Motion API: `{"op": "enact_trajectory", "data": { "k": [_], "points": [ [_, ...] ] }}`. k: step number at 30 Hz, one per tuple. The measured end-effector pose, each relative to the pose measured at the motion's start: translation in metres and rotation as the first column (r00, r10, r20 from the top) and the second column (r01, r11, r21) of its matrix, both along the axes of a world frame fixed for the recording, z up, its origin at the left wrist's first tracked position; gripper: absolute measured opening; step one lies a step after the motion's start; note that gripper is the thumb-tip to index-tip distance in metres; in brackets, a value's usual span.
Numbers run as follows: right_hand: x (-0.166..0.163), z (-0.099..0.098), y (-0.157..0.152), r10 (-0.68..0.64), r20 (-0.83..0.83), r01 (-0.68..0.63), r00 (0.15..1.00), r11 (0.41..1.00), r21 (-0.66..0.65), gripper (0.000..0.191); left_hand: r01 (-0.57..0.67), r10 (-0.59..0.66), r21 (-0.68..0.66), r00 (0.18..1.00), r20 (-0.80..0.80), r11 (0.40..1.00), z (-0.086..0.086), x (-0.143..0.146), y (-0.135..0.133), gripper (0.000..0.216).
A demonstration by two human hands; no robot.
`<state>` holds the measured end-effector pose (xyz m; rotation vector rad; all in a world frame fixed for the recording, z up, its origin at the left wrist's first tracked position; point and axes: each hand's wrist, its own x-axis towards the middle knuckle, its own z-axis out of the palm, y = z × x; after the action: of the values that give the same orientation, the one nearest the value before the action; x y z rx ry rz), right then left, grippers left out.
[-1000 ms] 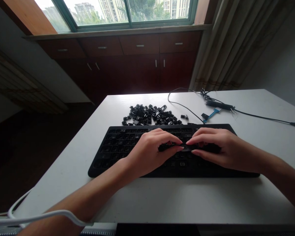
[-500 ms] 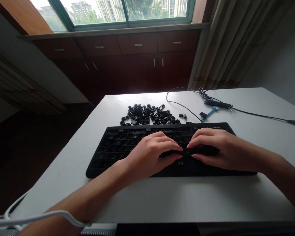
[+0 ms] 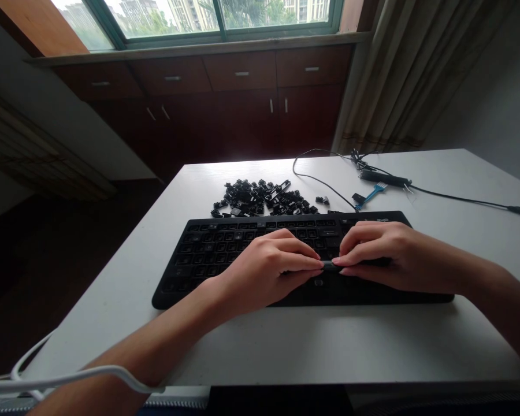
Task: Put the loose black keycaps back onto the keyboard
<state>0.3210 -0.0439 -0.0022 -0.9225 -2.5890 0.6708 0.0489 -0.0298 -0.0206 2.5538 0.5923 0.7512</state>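
Note:
A black keyboard [image 3: 238, 252] lies flat on the white table, many of its key places bare and only a few caps in place. Over its lower right part, my left hand [image 3: 264, 263] and my right hand [image 3: 387, 254] meet almost fingertip to fingertip. A small dark keycap [image 3: 328, 265] is pinched between them, its grey edge showing in the narrow gap. Thumb and fingers are closed on both hands, and they cover much of the keys beneath. Behind the keyboard sits a heap of loose black keycaps [image 3: 247, 199].
A blue brush [image 3: 370, 196] lies behind the keyboard's right end. Beyond it a black cable [image 3: 463, 200] runs across the white table [image 3: 112, 323], with a bundled part. A white cord [image 3: 82, 375] crosses my left forearm. Cabinets [image 3: 242, 121] stand under the window.
My right fingers have drawn together and both hands now pinch the keycap, whose grey edge has come into view. The whole scene has shifted slightly upward in the picture.

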Motion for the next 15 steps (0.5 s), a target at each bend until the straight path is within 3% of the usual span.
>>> {"op": "enact_trajectory", "data": {
  "k": [15],
  "points": [
    [-0.0037,0.0009,-0.0047,0.076,0.011,-0.076,0.997,0.976,0.203,0.013,0.05,-0.054,0.134,0.998,0.02,0.99,-0.0012,-0.0015,-0.0016,0.016]
  ]
}}
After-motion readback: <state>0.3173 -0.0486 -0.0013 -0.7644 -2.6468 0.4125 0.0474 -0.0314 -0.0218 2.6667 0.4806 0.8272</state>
